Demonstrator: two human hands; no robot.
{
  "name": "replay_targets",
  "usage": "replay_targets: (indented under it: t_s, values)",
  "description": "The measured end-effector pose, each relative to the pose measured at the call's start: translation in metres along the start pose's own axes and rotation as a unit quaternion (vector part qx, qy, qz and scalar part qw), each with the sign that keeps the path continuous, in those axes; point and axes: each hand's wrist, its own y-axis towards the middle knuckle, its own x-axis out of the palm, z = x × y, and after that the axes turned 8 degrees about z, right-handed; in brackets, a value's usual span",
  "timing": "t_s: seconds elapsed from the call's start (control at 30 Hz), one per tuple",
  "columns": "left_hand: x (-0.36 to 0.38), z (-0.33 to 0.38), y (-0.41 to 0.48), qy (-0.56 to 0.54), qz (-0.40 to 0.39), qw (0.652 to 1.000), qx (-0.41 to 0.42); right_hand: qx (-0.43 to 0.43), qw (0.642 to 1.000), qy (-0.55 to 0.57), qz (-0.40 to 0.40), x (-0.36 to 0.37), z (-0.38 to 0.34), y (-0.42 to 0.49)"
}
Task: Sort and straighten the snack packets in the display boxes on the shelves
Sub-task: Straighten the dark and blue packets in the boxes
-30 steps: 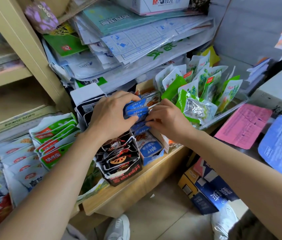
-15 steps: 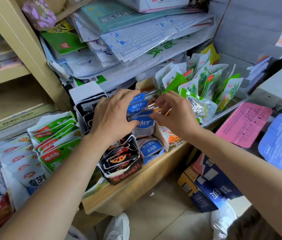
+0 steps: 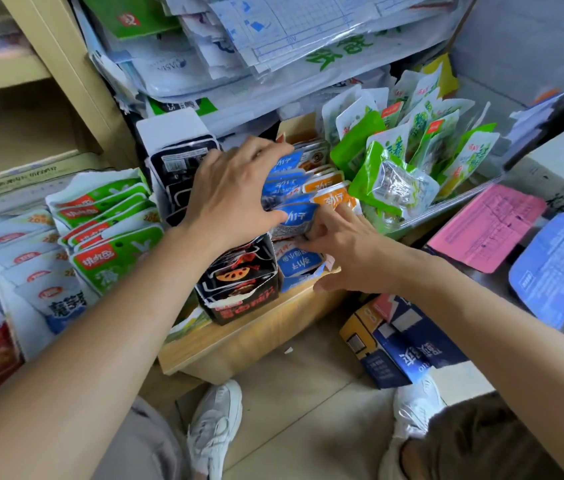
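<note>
A display box [image 3: 303, 284] on the wooden shelf [image 3: 239, 337] holds a row of blue snack packets [image 3: 287, 181] and orange snack packets [image 3: 325, 183]. My left hand [image 3: 228, 192] lies over the left side of the blue packets, its fingers curled round their tops. My right hand [image 3: 346, 251] is lower and to the right, its fingers pinching the front blue packet [image 3: 296, 220] at the box's front. A black box of dark packets [image 3: 239, 282] stands just left of it, below my left wrist.
Green and white packets [image 3: 408, 157] fill a clear tray at the right. Green-red packets [image 3: 107, 216] lie in rows at the left. Stacked papers [image 3: 273, 46] hang overhead. Pink paper [image 3: 485, 226] and blue paper [image 3: 554, 271] lie right; a blue carton [image 3: 402, 344] sits on the floor.
My right hand has dropped from the top of the packets to the front of the box. The lifted blue packet is back down in the row. My left hand stays on the packets.
</note>
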Motion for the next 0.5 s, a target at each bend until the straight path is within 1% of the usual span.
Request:
replay_targets:
  t_s: [0.07, 0.2, 0.37, 0.5]
  values:
    - [0.001, 0.001, -0.002, -0.002, 0.002, 1.000, -0.002, -0.012, 0.999, -0.004, 0.037, 0.006, -0.003, -0.003]
    - [0.002, 0.001, -0.005, -0.007, 0.006, 1.000, 0.001, -0.031, 0.993, 0.040, 0.104, 0.017, -0.001, -0.008]
    - [0.002, -0.002, -0.001, -0.016, 0.008, 1.000, 0.007, -0.030, 0.987, 0.081, 0.133, 0.015, 0.004, -0.007]
    - [0.003, -0.003, -0.001, -0.020, 0.005, 1.000, 0.007, -0.037, 0.984, 0.103, 0.139, 0.013, 0.003, -0.006]
